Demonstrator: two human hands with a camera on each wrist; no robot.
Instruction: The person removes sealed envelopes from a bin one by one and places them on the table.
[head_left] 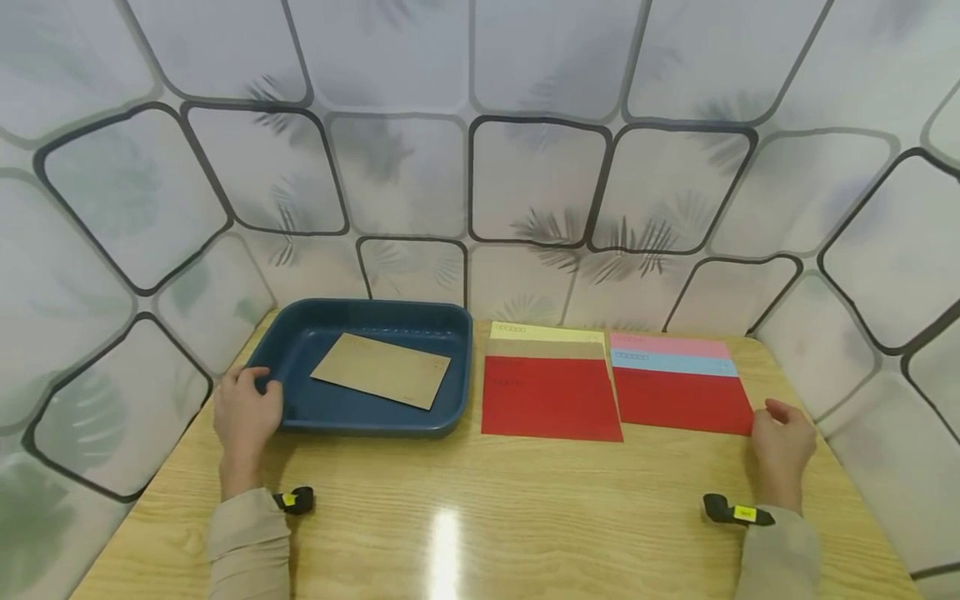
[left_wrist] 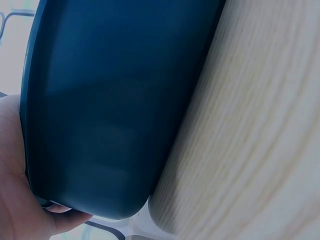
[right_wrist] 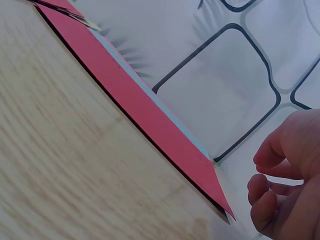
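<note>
A dark blue tray [head_left: 375, 421] stands on the wooden table at the left, with a brown envelope [head_left: 381, 370] lying flat inside it. My left hand [head_left: 247, 408] holds the tray's front left corner, fingers curled over the rim. In the left wrist view the palm [left_wrist: 15, 200] lies against the tray's outer wall [left_wrist: 110, 100]. Two fanned stacks of envelopes lie to the right, each with a red envelope on top [head_left: 550, 398] [head_left: 681, 400]. My right hand [head_left: 780, 437] rests by the right stack's near corner [right_wrist: 145, 120], its fingers [right_wrist: 267, 155] loosely curled, holding nothing and apart from the paper.
Yellow [head_left: 546, 332] and brown [head_left: 546, 349] edges show behind the left red envelope; pink [head_left: 670, 344] and light blue [head_left: 675, 362] edges show behind the right one. Patterned wall panels [head_left: 540, 183] enclose the table [head_left: 487, 517] at the back and both sides.
</note>
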